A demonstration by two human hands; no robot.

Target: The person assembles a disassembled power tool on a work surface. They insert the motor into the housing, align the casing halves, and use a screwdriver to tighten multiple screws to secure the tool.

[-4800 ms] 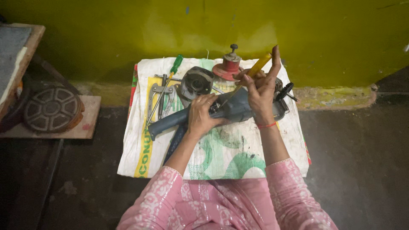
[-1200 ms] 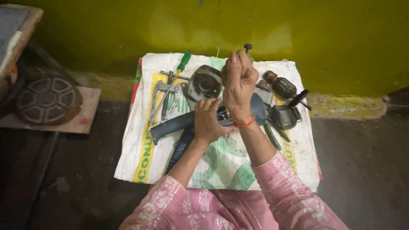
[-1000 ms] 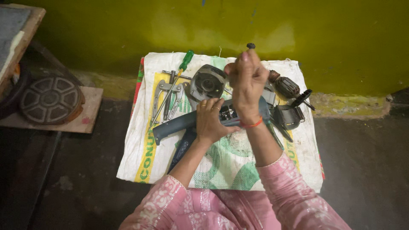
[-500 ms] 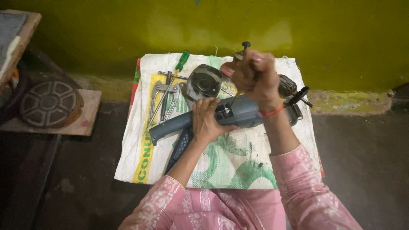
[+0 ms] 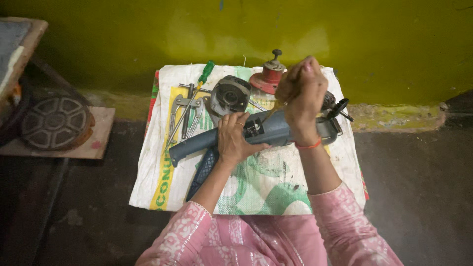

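Observation:
A blue-grey angle grinder body (image 5: 192,144) lies across a white woven sack (image 5: 266,189). My left hand (image 5: 235,137) presses down on its middle, fingers wrapped over the housing. My right hand (image 5: 303,96) is raised just above the grinder's right half, closed around a screwdriver (image 5: 270,114) whose thin shaft slants down to the grinder near my left fingers. The handle is mostly hidden in my fist. An orange band circles my right wrist.
On the sack behind the grinder lie a round metal motor housing (image 5: 229,95), a red disc-shaped part (image 5: 267,79), a green-handled screwdriver (image 5: 206,73) and a metal puller (image 5: 180,111). A spoked round reel (image 5: 55,123) rests on a wooden board (image 5: 101,143) at left. A yellow-green wall stands behind.
My right hand has come down and a little right with the screwdriver, uncovering the red part behind it. My left hand stays on the grinder.

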